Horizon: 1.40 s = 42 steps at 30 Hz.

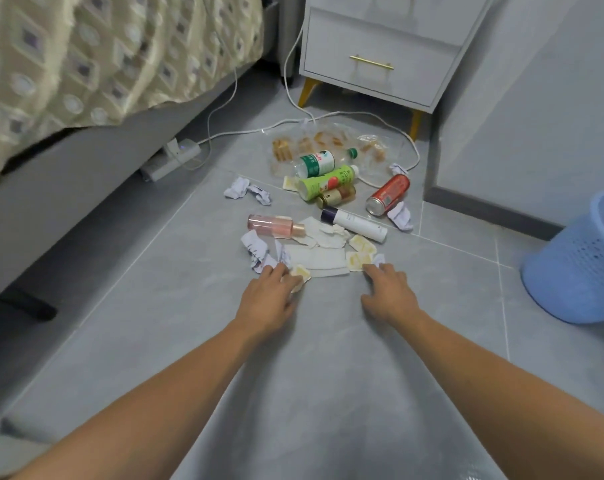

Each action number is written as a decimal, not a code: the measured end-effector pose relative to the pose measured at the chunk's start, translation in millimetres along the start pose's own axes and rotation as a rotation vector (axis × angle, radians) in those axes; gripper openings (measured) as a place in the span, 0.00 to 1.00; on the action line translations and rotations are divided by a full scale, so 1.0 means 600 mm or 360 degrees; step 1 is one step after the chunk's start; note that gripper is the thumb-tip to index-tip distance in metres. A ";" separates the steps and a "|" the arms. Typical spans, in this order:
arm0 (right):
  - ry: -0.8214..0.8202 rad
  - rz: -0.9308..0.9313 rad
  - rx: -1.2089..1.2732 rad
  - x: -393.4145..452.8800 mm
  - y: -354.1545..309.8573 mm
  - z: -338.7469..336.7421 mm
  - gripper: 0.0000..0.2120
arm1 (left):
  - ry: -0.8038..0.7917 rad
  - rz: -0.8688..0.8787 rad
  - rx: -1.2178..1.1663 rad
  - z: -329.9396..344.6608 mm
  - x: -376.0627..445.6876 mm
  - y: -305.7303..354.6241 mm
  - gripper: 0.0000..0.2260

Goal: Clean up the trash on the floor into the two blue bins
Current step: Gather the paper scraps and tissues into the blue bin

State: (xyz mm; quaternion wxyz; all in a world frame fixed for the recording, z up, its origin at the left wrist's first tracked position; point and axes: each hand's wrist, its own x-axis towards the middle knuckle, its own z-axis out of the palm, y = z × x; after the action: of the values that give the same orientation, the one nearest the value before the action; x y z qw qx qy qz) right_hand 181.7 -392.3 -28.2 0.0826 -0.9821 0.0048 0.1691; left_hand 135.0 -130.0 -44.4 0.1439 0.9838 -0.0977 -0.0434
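Light, limp paper scraps (323, 259) are scattered mid-floor, well apart from the blue bin (577, 268). Left hand (267, 299) and right hand (390, 294) are spread, fingers apart, touching the edges; bunching is advised.

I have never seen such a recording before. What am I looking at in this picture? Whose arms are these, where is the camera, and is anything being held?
There is no machine: a person wears one camera on the head, looking forward and down, so the arms are their own. The left hand touches a small yellowish packet; the right hand reaches a similar packet. Neither has lifted anything. On the grey tiled floor lies trash: crumpled paper, a pink bottle, a white tube, a green bottle, a red can and a clear snack bag. One blue bin stands at the right; a second is not in view.
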 end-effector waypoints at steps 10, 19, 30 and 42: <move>0.0278 -0.0134 0.0111 -0.028 0.042 0.039 0.08 | 0.0154 0.0073 0.0014 0.032 0.004 0.023 0.01; 0.0530 -0.0167 0.0314 -0.104 0.056 0.000 0.05 | 0.0131 0.0054 -0.0210 0.002 -0.002 0.083 0.07; 0.0944 0.0438 0.0415 -0.408 0.225 -0.210 0.06 | 0.0019 0.0817 -0.0641 -0.149 -0.032 0.445 0.07; 0.0664 0.1018 0.0231 -0.631 0.400 -0.262 0.18 | -0.0342 0.1261 -0.0732 -0.134 -0.101 0.779 0.13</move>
State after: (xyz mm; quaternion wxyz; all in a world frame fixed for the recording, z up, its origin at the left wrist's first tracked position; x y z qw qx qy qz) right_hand -132.1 -662.0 205.2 0.0922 -0.9360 0.3394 -0.0177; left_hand 1.1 -534.8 172.0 0.3528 0.8032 -0.4679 -0.1072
